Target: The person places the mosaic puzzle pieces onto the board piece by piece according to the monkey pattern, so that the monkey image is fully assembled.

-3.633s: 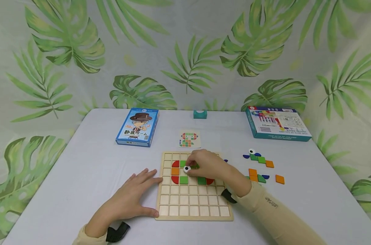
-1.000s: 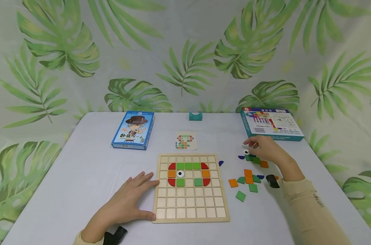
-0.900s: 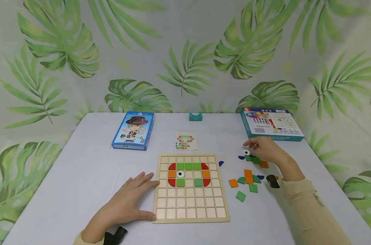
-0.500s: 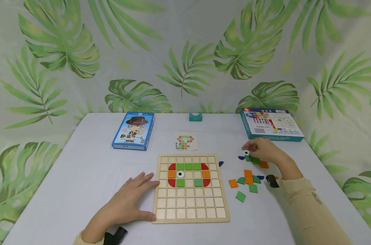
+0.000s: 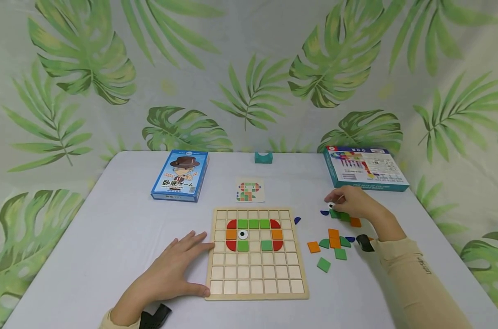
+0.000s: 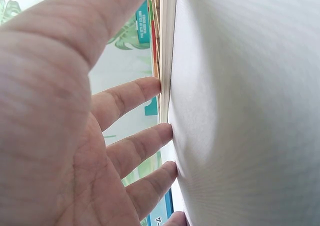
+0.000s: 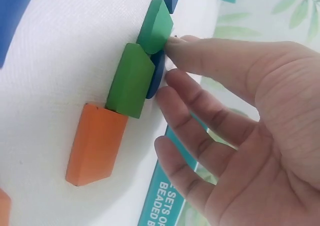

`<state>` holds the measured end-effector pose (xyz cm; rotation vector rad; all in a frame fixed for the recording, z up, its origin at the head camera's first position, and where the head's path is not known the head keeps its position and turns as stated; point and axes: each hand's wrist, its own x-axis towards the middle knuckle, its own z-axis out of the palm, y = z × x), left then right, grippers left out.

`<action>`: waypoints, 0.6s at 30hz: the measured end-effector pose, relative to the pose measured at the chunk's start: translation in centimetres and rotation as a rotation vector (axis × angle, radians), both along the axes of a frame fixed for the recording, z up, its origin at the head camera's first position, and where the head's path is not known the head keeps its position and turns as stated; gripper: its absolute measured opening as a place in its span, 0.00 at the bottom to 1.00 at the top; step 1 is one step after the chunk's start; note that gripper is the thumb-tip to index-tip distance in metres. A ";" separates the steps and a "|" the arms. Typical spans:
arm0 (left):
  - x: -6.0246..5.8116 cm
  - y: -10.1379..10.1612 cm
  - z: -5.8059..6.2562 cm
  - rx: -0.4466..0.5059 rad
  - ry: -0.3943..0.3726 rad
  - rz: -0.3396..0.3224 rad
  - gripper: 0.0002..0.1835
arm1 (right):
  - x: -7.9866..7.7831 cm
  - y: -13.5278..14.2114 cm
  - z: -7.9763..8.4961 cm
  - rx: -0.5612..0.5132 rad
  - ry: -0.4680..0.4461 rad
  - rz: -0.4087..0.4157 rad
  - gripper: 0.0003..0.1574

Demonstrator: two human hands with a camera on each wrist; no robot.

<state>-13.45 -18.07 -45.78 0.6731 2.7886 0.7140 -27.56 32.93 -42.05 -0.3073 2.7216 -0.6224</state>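
Observation:
My left hand (image 5: 170,267) lies with spread fingers at the left edge of a wooden grid board (image 5: 255,273), thumb at its near corner. On the board sit red, green and orange tiles and a white eye disc (image 5: 243,234). At the far right of the table my right hand (image 5: 357,202) pinches a second white eye disc (image 5: 331,206) between thumb and index finger; in the right wrist view the thumb hides it. Just below those fingers lie a green quarter tile (image 7: 156,26), a green square (image 7: 131,80), a blue half-round (image 7: 156,75) and an orange square (image 7: 96,143).
Several loose orange, green and blue tiles lie right of the board, including a green square (image 5: 323,265). A picture card (image 5: 250,190) lies beyond it. Further back are a blue game box (image 5: 179,176), a small teal block (image 5: 263,158) and a teal-edged box (image 5: 366,168).
The right hand set an eye disc on the board, then moved right to the loose tiles. Its thumb and index finger have closed on another eye disc. The left hand stays at the board.

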 end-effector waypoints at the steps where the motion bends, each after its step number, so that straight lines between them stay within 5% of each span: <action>1: 0.0 0.0 0.0 -0.001 -0.001 0.001 0.55 | 0.0 0.0 -0.1 0.004 0.004 0.001 0.16; 18: 0.0 -0.1 0.1 -0.002 0.000 -0.007 0.55 | -0.1 -0.2 -0.4 0.020 0.032 -0.005 0.18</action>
